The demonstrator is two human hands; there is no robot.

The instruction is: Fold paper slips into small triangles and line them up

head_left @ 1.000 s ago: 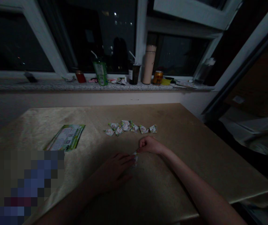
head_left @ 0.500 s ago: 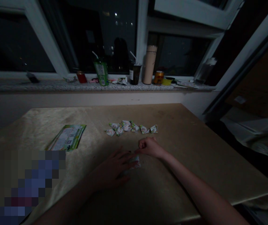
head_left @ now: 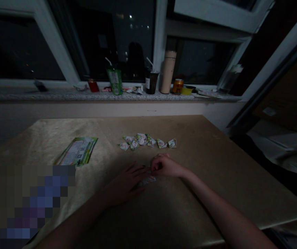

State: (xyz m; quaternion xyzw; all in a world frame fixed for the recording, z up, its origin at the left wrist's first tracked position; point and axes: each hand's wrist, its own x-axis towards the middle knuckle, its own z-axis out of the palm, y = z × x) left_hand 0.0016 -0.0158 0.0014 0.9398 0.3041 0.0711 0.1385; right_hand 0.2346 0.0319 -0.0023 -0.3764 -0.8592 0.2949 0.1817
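A small pale printed wrapper (head_left: 150,179) lies on the cloth-covered table (head_left: 190,211), partly covered by my fingers. My left hand (head_left: 126,181) rests flat, palm down, its fingers spread and stretched over the wrapper's left side. From the right, my right hand (head_left: 165,166) has thumb and fingers pinched together at the wrapper's upper edge, beside the left fingertips. Dim light hides the exact contact. Beyond both hands sits a loose row of several small folded, pointed packets (head_left: 141,139), white with green printing.
A flat green printed bag (head_left: 78,151) lies on the left of the table. Along the stone windowsill (head_left: 138,98) stand a green cup (head_left: 115,82), a dark cup (head_left: 151,83), a tall beige bottle (head_left: 168,72), an orange can (head_left: 178,86) and a red jar (head_left: 93,85).
My right hand has shifted slightly left and closed into a pinch by the wrapper. My left hand stays nearly in place. The whole view has swung slightly.
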